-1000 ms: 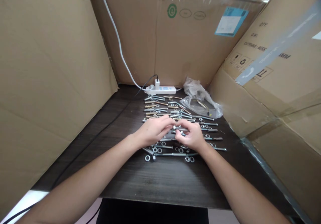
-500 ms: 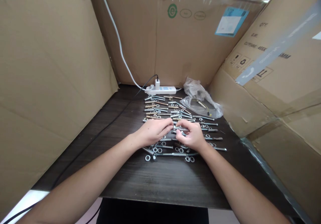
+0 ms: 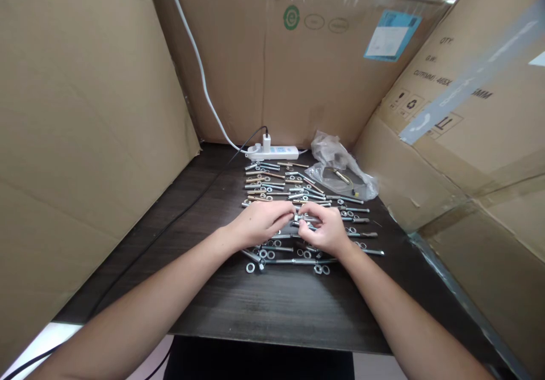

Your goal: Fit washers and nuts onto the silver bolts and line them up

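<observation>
My left hand (image 3: 260, 222) is closed over the rows of hardware, its fingers bent down and pressed together. Whatever its fingertips hold is hidden behind them. Close by on the right, my right hand (image 3: 324, 228) pinches a bolt (image 3: 297, 217) between thumb and forefinger. The bolt's shiny hex end shows in the small gap between both hands, and the rest is covered by fingers. Around and under the hands lie metal bolts (image 3: 279, 249), with flat washers (image 3: 250, 268) and nuts (image 3: 318, 269) beside them. Longer bolts (image 3: 360, 235) stick out past my right hand.
Cardboard walls (image 3: 238, 56) enclose the dark wooden table (image 3: 221, 306) on three sides. A white power strip (image 3: 276, 153) with a plugged-in charger stands at the back. A clear plastic bag (image 3: 340, 167) lies to its right. A black cable (image 3: 170, 225) crosses the table on the left.
</observation>
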`<state>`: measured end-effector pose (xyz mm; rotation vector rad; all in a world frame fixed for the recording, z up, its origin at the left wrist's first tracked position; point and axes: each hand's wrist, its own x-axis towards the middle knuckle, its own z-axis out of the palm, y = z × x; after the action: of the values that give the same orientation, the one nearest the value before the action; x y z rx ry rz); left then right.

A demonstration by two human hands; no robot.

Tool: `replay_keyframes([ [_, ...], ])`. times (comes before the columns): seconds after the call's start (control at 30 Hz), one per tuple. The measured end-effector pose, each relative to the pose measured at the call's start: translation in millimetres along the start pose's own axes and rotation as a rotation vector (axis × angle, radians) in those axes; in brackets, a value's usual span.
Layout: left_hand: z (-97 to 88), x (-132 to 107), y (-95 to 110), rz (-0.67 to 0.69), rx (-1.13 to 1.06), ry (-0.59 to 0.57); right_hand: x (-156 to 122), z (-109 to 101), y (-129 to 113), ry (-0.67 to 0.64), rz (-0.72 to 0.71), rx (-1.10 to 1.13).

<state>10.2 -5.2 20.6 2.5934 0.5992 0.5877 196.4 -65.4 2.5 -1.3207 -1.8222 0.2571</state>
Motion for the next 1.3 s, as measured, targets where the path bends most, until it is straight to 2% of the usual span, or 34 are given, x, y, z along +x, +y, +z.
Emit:
replay_keyframes([
  [0.23,1.8,0.5,0.6,-0.075,0.074,-0.073,0.3,-0.2,0.6,-0.004,-0.008,-0.011],
  [0.33,1.9,-0.4,2.1,-0.138,0.023,-0.037,0.1,0.2,1.3,-0.002,0.005,-0.017],
  [0.43,1.7,-1.4,2.8,-0.080,-0.022,0.025,0.1,0.4,1.7,-0.007,0.010,-0.013],
  [0.57,2.9,-1.6,1.4,0.039,0.019,0.037,0.1,0.6,2.2,-0.018,0.005,-0.020],
  [0.83,5.0,0.7,-2.9,0.002,-0.053,0.025,0.0,0.2,1.8,-0.014,-0.005,-0.028],
  [1.07,5.6,1.9,-5.1,-0.018,0.013,-0.014,0.1,-0.7,0.1,-0.037,0.003,-0.032],
  [1.2,4.1,-0.4,-1.4,-0.061,-0.008,0.048,-0.2,0.6,2.8,-0.034,0.010,-0.037],
  [1.3,3.7,-2.4,-0.4,0.016,-0.009,0.101,-0.1,1.1,3.8,-0.044,0.015,-0.034],
])
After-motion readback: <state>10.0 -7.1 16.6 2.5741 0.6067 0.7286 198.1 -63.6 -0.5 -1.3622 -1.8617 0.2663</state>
